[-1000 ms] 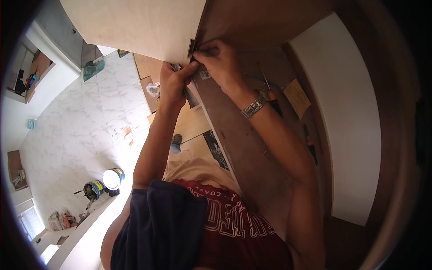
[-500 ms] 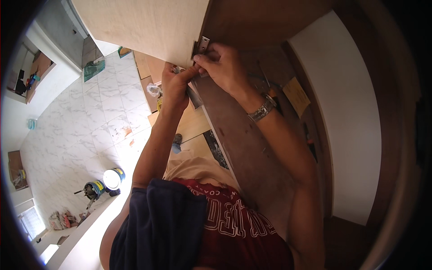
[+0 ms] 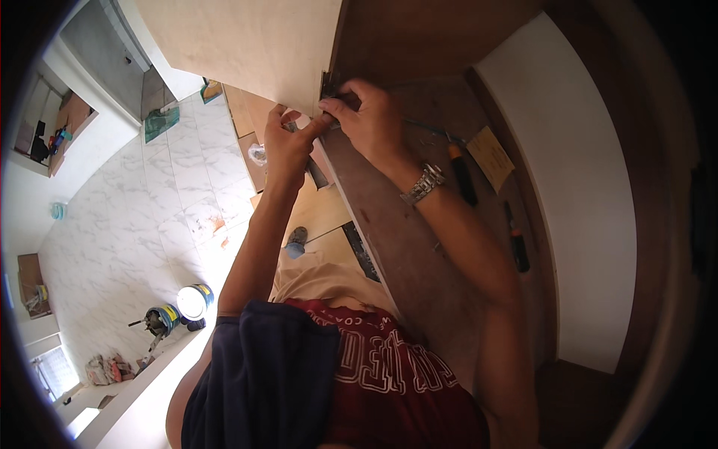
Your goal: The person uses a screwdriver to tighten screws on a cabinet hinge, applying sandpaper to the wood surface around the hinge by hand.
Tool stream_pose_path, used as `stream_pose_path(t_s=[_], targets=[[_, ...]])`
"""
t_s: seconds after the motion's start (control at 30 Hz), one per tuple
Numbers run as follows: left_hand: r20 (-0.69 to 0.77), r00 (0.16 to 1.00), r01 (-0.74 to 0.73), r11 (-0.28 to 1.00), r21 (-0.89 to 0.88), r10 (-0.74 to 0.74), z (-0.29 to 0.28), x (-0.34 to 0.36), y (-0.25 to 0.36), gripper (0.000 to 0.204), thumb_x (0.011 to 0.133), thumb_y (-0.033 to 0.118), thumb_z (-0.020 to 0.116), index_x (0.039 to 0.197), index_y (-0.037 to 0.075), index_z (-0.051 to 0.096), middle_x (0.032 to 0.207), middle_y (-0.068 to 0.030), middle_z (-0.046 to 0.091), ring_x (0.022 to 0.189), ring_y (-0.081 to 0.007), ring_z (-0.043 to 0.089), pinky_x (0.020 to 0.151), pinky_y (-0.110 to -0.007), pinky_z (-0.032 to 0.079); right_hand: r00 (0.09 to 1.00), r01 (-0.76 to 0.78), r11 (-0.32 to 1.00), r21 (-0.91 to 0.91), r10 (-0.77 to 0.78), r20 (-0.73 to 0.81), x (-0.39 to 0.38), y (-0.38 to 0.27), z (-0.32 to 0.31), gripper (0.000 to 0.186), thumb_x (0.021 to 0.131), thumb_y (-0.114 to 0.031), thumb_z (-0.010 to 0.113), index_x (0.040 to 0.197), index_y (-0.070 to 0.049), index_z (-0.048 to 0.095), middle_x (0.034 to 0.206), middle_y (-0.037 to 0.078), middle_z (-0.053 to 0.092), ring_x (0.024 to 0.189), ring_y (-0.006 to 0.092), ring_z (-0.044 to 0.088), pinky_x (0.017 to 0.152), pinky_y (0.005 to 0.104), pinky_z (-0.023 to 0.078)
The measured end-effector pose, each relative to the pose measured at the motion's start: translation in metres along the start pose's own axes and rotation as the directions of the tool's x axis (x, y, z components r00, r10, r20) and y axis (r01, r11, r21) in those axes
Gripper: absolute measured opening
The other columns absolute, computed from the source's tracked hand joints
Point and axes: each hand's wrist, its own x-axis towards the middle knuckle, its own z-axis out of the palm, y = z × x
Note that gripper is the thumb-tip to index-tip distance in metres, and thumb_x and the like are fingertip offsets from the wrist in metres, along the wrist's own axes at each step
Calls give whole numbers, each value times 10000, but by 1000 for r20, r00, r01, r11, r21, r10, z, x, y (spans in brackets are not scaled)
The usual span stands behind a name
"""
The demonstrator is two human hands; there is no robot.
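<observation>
A pale wooden door panel [image 3: 247,52] hangs at the top, its lower corner just above my hands. On its right edge sits a small metal hinge [image 3: 327,81], partly hidden by my fingers. My right hand [image 3: 368,120], with a metal watch [image 3: 425,185] on the wrist, is closed at the hinge, thumb and forefinger together there. My left hand [image 3: 288,150] is below the door corner, its thumb stretched toward the right thumb's tip. The left forefinger stands apart from that thumb, and nothing clearly shows between them. Below my hands runs a brown board [image 3: 396,217].
Inside the cabinet at right lie two tools with black and orange handles [image 3: 463,176] [image 3: 519,251] and a tan paper piece [image 3: 491,159]. A white panel [image 3: 576,194] bounds that side. Paint buckets [image 3: 194,301] stand on the marble-patterned floor [image 3: 149,224] at left.
The hinge's holed leaf, facing me before, now shows only as a dark narrow shape. My left fingers have spread from the door corner. The right hand has shifted slightly down.
</observation>
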Motion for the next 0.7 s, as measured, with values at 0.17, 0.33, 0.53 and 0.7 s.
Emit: stream_pose_path(t_s=[0.17,0.33,0.53,0.7], targets=[[-204,975,-109,991,-83,90,6,-19,-5,520,824,176,864,1223,-3,583,985,-58,625,696,-72,561,562,-229,443,999,-50,978,201,50,9,-3,9,3,222,878,-180,794,946,1,686,798,164,730,670,265,716,620,376,546],[-61,979,-204,954,-221,195,11,-10,9,356,861,89,838,1139,33,622,886,-8,625,662,-49,551,544,-193,435,987,-150,960,236,132,91,-4,1,-5,160,901,-112,736,1010,-3,694,851,142,751,738,233,730,666,362,558],[-110,946,-315,944,-98,304,24,-2,-1,180,863,104,844,932,29,696,824,14,682,731,-40,576,638,-197,471,981,-184,933,310,153,120,-8,16,-8,236,907,-32,664,1130,43,651,1003,147,750,909,208,726,781,331,576],[-119,945,-321,936,-145,306,20,2,-6,180,864,115,845,912,22,699,821,3,696,720,-43,583,653,-203,478,986,-146,977,154,131,106,-25,-17,-22,342,819,-106,756,1116,15,638,956,171,750,905,274,744,796,373,580]])
